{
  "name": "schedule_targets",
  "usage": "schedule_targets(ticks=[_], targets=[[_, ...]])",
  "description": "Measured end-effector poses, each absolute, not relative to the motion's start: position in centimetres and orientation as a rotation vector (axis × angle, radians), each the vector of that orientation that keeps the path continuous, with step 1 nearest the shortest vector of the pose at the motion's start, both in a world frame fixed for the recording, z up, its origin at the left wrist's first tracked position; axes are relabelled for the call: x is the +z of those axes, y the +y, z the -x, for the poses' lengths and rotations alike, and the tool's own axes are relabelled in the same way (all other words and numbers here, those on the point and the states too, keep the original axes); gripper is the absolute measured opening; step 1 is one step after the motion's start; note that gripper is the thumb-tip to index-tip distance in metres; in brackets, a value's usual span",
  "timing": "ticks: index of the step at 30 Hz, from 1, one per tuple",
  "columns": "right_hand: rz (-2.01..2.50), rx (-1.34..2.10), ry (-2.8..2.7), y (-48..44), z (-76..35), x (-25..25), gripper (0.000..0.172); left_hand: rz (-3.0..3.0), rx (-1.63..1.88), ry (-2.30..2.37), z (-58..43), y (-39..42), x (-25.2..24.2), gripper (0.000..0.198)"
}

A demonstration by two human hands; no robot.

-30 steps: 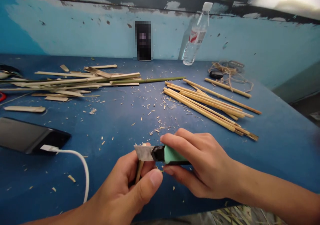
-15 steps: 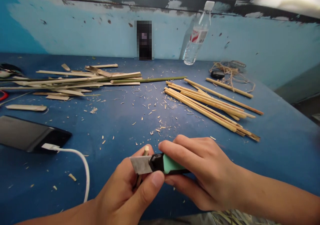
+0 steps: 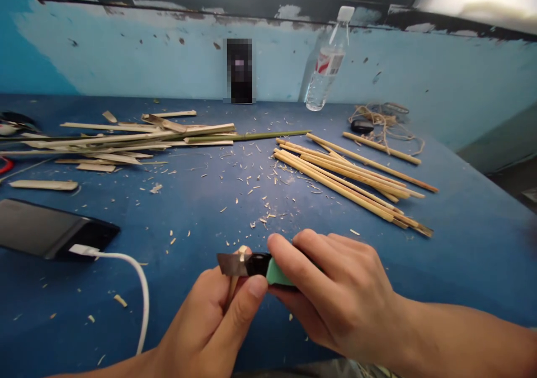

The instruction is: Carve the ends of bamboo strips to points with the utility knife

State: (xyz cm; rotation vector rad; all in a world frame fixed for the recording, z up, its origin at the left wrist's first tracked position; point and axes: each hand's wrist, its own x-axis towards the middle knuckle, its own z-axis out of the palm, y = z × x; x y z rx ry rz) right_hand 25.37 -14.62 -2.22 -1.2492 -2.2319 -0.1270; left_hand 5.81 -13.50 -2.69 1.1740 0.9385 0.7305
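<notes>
My left hand [image 3: 218, 316] is closed around a thin bamboo stick [image 3: 232, 289], its pale cut end poking up above the fingers. In my right hand [image 3: 335, 288] is a utility knife [image 3: 279, 273] with a green and black handle. The knife's broad blade [image 3: 230, 264] points left and lies across the stick just below its tip. My left thumb presses near the black collar of the knife. Most of the stick's length is hidden in my left hand.
Peeled bamboo sticks [image 3: 348, 174] lie at the right, split bamboo strips [image 3: 126, 137] at the left. Shavings [image 3: 264, 199] dot the blue table [image 3: 176, 288]. A phone [image 3: 54, 230] with a white cable [image 3: 140, 280] lies at left; a water bottle [image 3: 325, 67] leans against the wall.
The knife has moved slightly up and left, and its blade has turned, from lying below the stick's tip to crossing close to it. Both hands keep their hold.
</notes>
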Motion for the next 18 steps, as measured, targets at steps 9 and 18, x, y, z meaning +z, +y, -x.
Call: schedule_targets(ticks=[9,18], targets=[[1.191,0.152,-2.224,-14.0,-26.5,-1.9,0.033,-1.115,0.693,0.980,-6.0,-13.7,-2.2,0.039],[1.089,0.134,-2.373,-13.6,-27.2,-2.0,0.036,-1.069,0.673,0.992,-4.1,-14.0,-3.7,0.022]])
